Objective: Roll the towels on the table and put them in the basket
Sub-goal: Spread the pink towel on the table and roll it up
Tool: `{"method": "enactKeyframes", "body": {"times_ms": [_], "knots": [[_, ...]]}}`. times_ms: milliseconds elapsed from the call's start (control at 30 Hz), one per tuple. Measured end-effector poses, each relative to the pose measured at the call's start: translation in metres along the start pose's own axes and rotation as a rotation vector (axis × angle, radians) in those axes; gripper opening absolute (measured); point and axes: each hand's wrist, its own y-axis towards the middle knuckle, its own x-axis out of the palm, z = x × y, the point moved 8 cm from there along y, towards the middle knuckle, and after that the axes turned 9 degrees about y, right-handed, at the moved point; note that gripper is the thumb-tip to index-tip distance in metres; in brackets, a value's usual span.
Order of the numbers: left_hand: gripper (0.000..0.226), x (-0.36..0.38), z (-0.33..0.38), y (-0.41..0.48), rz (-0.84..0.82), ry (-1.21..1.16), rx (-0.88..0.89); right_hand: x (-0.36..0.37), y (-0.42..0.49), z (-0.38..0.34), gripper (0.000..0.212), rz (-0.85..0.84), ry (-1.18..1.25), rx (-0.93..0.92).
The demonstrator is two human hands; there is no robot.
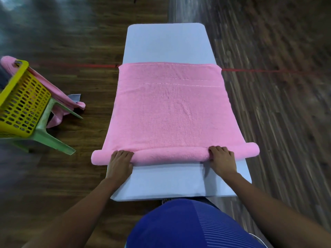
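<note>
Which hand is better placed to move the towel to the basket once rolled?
Left, probably. The basket sits left of the table, nearer the left hand; the right hand grips the towel at its opposite end.

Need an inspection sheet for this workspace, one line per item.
Surface: pale grey rectangular table, its middle covered by the towel.
Job's things: pink terry towel spread along the table, near end rolled; yellow perforated plastic basket on a green plastic stool, left of the table.
Clutter: more pink cloth draped behind the basket.
Grippers: left hand and right hand both curl their fingers over the rolled end.
Cables: thin white cord, partly seen at the bottom edge by the blue shirt.
Surroundings: dark wood-pattern floor, red line across it.
</note>
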Motion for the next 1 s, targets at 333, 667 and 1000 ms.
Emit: {"method": "enactKeyframes", "body": {"times_ms": [333,667,1000], "knots": [[0.027,0.011,-0.01,0.01,-0.52,-0.264,-0.027,-0.002,0.007,0.01,0.02,-0.428,0.088,0.157],[0.019,-0.006,0.008,0.003,0.023,-0.06,-0.04,-0.007,-0.004,-0.006,0.017,0.096,0.121,-0.093],[0.036,-0.001,0.007,-0.007,-0.027,-0.068,0.076,0.005,-0.021,-0.003,0.038,0.0,0.032,-0.054]]}}
